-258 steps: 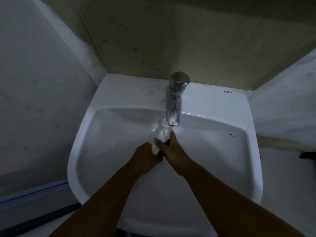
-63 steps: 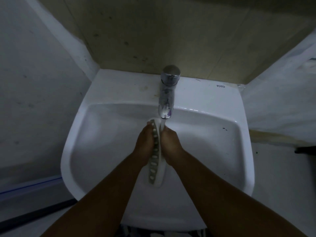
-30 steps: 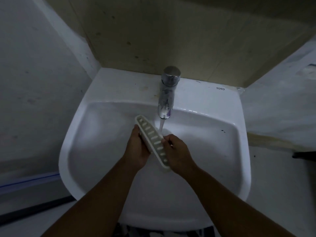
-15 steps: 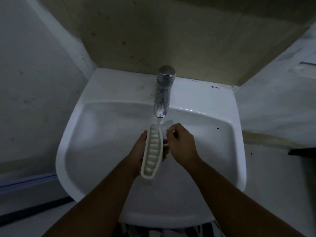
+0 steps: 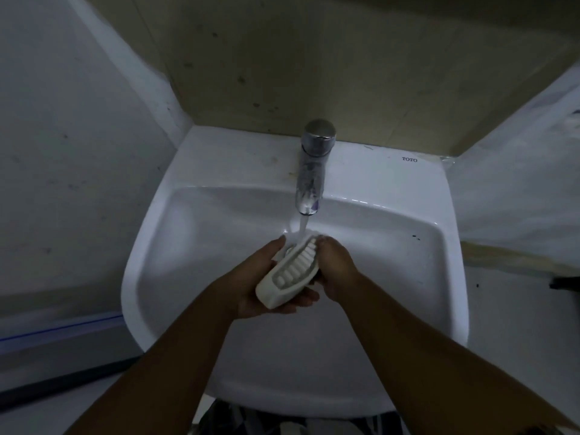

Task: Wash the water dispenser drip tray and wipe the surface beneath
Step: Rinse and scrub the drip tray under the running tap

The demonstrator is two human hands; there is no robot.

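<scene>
The white slotted drip tray (image 5: 290,273) is held over the basin of the white sink (image 5: 194,221), its far end under the running water from the chrome tap (image 5: 312,171). My left hand (image 5: 266,287) cups the tray from below and on its left side. My right hand (image 5: 337,268) grips the tray's right edge, fingertips near its far end. The slotted face points up towards me. The tray slants from lower left to upper right.
Grey walls stand close on the left (image 5: 62,152) and right (image 5: 518,189) of the sink, with a beige panel (image 5: 314,64) behind the tap. A dark object (image 5: 565,282) juts in at the right edge. The room is dim.
The tray has tilted from nearly straight to slanted, with its slotted face turned up. My right hand, apart from the tray half a second ago, now grips its right edge.
</scene>
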